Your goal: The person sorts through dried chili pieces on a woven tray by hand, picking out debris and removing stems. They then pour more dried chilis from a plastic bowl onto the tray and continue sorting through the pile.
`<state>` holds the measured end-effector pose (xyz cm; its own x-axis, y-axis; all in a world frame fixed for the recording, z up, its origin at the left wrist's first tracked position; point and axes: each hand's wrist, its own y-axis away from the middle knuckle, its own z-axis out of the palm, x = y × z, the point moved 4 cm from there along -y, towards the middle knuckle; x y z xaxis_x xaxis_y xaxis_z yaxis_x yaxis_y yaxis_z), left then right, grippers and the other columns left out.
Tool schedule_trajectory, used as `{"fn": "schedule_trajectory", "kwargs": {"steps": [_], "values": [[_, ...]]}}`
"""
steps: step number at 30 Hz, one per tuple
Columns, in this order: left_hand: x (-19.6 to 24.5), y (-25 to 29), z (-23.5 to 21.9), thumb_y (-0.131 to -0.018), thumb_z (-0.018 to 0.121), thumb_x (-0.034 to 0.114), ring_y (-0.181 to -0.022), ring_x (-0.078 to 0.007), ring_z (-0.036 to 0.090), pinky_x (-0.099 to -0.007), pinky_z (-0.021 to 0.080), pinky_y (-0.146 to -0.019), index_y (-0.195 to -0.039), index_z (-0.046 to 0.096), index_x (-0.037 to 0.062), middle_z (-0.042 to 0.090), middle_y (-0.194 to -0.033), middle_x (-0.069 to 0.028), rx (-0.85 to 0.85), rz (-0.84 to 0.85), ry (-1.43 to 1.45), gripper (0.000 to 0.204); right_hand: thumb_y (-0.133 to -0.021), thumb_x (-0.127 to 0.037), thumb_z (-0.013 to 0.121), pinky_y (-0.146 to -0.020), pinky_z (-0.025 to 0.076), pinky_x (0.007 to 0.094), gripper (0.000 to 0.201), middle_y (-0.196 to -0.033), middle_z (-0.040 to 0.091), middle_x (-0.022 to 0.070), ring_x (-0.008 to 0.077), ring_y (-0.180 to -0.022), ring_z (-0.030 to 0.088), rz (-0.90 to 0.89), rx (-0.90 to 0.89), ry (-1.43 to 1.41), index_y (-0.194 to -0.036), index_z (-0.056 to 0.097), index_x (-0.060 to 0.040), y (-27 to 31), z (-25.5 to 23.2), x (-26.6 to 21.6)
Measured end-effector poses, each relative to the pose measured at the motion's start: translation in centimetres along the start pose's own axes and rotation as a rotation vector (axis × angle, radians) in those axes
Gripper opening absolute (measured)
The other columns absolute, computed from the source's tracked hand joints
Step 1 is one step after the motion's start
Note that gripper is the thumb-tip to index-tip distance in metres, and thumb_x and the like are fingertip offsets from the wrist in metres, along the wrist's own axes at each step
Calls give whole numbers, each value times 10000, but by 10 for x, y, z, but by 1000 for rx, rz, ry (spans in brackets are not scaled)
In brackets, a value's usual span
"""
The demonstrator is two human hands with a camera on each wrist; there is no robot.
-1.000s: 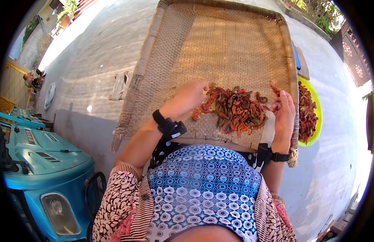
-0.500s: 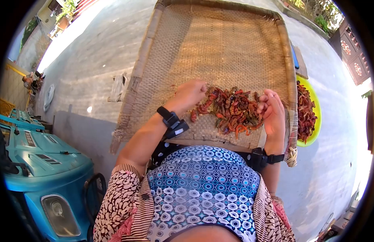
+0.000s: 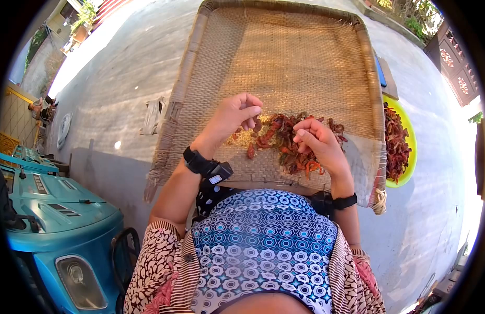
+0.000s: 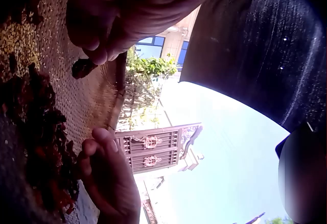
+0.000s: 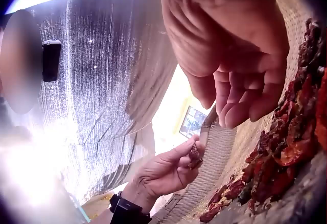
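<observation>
Lying heaped on the woven tray point(image 3: 300, 57), dried peppers point(image 3: 288, 150) are overhung by the right hand point(image 3: 323, 147) in the head view, the left hand point(image 3: 235, 115) being held beside them. From the left wrist, a dark piece point(image 4: 83, 68) is seen pinched by the left hand; from the right wrist, the right hand is shown loosely curled.

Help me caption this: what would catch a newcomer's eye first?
First, the red peppers heaped at the tray's near end. Next, the bright yellow basin of more peppers, right of the tray. Then the turquoise vehicle, lower left.
</observation>
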<state>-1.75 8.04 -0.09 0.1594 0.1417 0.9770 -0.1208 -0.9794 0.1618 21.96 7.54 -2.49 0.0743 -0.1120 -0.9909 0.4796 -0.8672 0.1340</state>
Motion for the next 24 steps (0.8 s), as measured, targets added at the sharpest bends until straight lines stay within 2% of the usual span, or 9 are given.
{"fn": "schedule_trajectory", "kwargs": {"steps": [7, 10, 11, 14, 16, 18, 21, 22, 24], "values": [[2, 6, 41, -970, 581, 183, -635, -88, 609, -217, 494, -584, -1077, 574, 46, 635, -842, -22, -282, -19, 156, 174, -974, -233, 586, -579, 456, 206, 221, -801, 622, 14, 57, -631, 540, 23, -183, 66, -1025, 611, -19, -1, 28, -5], [5, 4, 42, -957, 589, 169, -699, -94, 615, -232, 499, -606, -1060, 582, 37, 638, -887, -25, -202, -28, 46, 168, -958, -240, 612, -560, 454, 200, 207, -768, 626, 0, 49, -610, 548, 81, -70, 12, -986, 620, -35, 2, 12, 1], [2, -2, 38, -936, 607, 158, -734, -112, 618, -251, 501, -627, -1055, 586, 37, 637, -897, -32, -163, 30, -104, 171, -955, -242, 618, -557, 454, 200, 207, -766, 627, -2, 49, -610, 553, 103, -38, -6, -983, 620, -37, 4, 2, 1], [-24, -26, 27, -868, 658, 127, -827, -176, 621, -308, 504, -695, -1033, 598, 39, 632, -923, -62, -67, 171, -512, 196, -959, -266, 613, -545, 452, 214, 208, -755, 627, -6, 68, -586, 562, -19, 285, -172, -991, 630, -61, 13, -42, -5], [-35, -34, 26, -815, 688, 108, -879, -231, 615, -348, 499, -744, -1009, 605, 42, 627, -936, -93, -38, 220, -725, 222, -969, -295, 596, -562, 443, 209, 243, -776, 615, -6, 77, -595, 533, -159, 495, -449, -1037, 619, -63, 20, -80, 1], [-43, -34, 29, -787, 704, 109, -894, -279, 606, -374, 488, -775, -982, 607, 46, 616, -931, -122, 13, 240, -799, 226, -993, -358, 535, -607, 446, 226, 333, -843, 603, 5, 97, -656, 507, -345, 528, -864, -1125, 595, -58, 27, -120, 6], [-44, -36, 32, -782, 705, 122, -905, -309, 601, -396, 480, -777, -944, 605, 42, 608, -942, -141, 9, 216, -877, 206, -1012, -410, 465, -644, 449, 253, 407, -901, 587, 11, 114, -718, 488, -526, 452, -1160, -1193, 571, -61, 46, -146, 5], [-45, -36, 32, -786, 701, 129, -906, -312, 600, -399, 479, -771, -932, 604, 39, 607, -949, -143, -8, 198, -900, 197, -1026, -419, 408, -650, 453, 274, 441, -930, 590, 20, 129, -741, 498, -539, 400, -1169, -1228, 563, -58, 47, -149, 9], [-47, -35, 29, -807, 685, 139, -904, -309, 603, -404, 476, -763, -927, 605, 35, 612, -947, -141, 15, 214, -865, 178, -1027, -387, 423, -650, 450, 267, 416, -919, 590, 17, 121, -732, 498, -457, 395, -1018, -1230, 560, -51, 45, -141, 18]]}}
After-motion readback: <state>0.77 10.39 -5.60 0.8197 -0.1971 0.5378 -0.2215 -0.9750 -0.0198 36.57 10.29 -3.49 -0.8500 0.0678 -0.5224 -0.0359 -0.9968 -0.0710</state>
